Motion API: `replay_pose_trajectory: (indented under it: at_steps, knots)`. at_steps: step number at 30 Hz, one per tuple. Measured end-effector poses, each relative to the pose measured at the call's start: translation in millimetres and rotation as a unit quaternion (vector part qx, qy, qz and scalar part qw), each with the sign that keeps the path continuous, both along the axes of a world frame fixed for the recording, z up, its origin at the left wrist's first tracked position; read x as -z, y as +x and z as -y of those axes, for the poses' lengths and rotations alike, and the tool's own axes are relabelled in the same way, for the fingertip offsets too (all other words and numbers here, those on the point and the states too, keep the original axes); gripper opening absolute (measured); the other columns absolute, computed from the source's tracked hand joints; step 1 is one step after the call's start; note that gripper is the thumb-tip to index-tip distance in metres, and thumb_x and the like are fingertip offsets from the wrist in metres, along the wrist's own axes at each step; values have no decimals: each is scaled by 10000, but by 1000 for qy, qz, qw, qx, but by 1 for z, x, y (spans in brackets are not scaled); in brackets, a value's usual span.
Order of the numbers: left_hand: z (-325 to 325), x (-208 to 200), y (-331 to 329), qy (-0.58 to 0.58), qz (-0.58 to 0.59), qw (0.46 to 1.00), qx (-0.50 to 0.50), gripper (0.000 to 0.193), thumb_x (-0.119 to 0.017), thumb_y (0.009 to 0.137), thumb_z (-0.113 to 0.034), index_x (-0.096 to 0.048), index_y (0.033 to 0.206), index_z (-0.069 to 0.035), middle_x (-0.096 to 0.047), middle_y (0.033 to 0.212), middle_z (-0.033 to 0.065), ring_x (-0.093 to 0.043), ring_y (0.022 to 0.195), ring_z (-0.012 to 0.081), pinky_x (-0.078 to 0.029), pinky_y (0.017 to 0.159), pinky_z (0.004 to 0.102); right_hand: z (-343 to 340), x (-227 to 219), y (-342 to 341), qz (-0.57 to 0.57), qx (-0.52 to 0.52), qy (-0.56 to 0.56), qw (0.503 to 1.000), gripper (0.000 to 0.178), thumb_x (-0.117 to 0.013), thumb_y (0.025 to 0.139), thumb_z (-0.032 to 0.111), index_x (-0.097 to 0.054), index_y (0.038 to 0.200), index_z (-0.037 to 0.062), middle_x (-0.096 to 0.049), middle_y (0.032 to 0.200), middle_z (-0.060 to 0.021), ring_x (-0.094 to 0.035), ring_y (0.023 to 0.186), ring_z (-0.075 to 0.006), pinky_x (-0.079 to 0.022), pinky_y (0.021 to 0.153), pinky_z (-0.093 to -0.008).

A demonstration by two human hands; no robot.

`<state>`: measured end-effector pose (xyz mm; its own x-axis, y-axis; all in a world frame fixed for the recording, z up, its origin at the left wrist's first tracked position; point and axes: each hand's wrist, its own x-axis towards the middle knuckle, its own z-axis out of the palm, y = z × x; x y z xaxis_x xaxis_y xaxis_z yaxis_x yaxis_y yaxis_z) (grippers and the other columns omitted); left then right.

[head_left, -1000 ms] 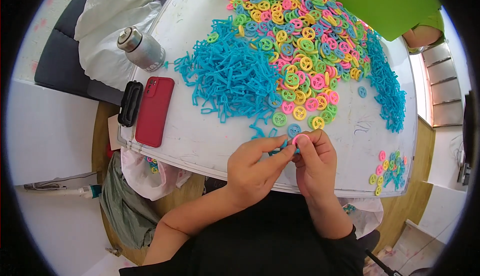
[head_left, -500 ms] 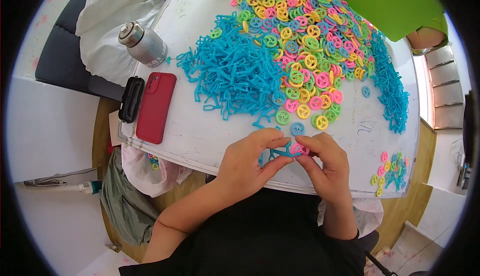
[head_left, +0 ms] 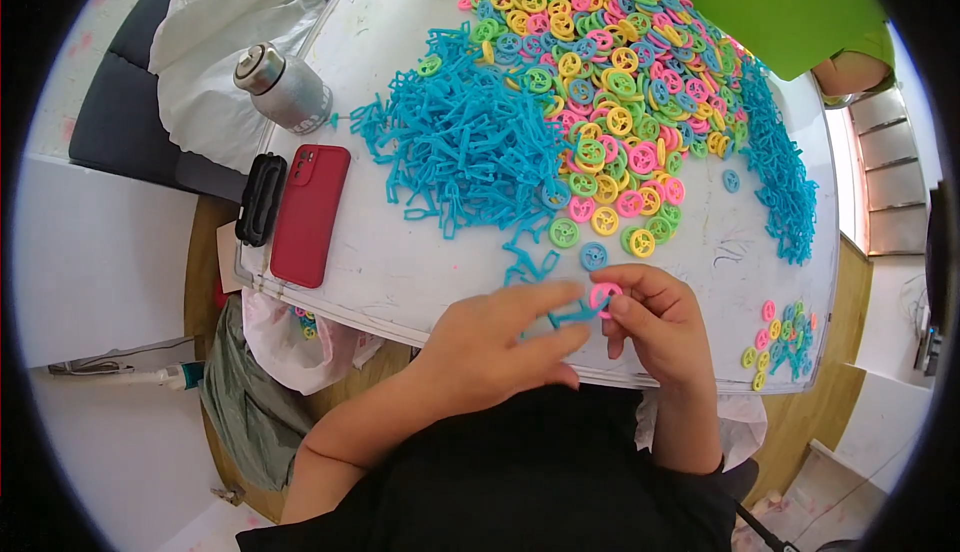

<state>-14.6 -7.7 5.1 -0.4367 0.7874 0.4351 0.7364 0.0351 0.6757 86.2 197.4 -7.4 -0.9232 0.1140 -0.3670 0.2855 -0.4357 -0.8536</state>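
Below the table's [head_left: 400, 277] edge on my left, a white bag [head_left: 275, 347] gapes with coloured pieces [head_left: 304, 322] inside; a grey bag [head_left: 245, 407] slumps against it, its contents hidden. The bottle [head_left: 290, 94] stands capped, so I can't see into it.

My left forearm slants in from the lower left, and that left hand [head_left: 500, 342] reaches across in front of me, back upward. My right hand [head_left: 655, 327] rises from the lower right, fingers curled inward.

With my right thumb and fingers I pinch a pink wheel [head_left: 606, 296] just above the table's near edge. A blue clip [head_left: 572, 315] meets its left side. My left fingers are spread and blurred around the clip; I can't tell whether they touch it. Just beyond my hands lie a blue wheel [head_left: 593, 256] and some loose clips [head_left: 528, 264].
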Motion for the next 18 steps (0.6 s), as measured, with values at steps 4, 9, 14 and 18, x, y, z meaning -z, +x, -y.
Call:
replay_pose_trajectory:
  at_steps: [4, 9, 14, 18]
  knots:
    - [14, 20, -4, 22, -61, 997, 32, 270, -773, 774, -46, -712, 1037, -38, -711, 1010, 144, -701, 864, 265, -567, 727, 315, -9, -9, -10, 48, -106, -22, 993, 293, -650, 942, 91, -635, 1209, -28, -654, 832, -25, -624, 682, -96, -519, 536, -253]
    - [8, 15, 0, 19, 99, 992, -71, 293, -711, 801, 25, -706, 1089, -27, -707, 976, 152, -700, 777, 277, -556, 712, 296, -5, 4, -55, -98, -2, 662, 743, 246, -754, 837, 150, -661, 1040, 45, -634, 807, -67, -645, 717, -202, -497, 622, -353]
    - [7, 17, 7, 24, 272, 955, -115, 276, -725, 840, 4, -684, 1113, -6, -710, 959, 119, -684, 761, 210, -550, 674, 292, 4, 11, -76, -139, 3, 752, 645, 246, -770, 779, 182, -645, 962, 74, -626, 827, -87, -628, 794, -296, -510, 671, -398]
    - [13, 24, 1, 16, 422, 902, -89, 201, -650, 917, 21, -674, 1115, 0, -700, 991, 84, -655, 795, 110, -533, 664, 243, 6, 17, -75, -129, 18, 762, 634, 207, -744, 795, 144, -644, 963, 74, -635, 838, -85, -623, 778, -298, -509, 672, -399]
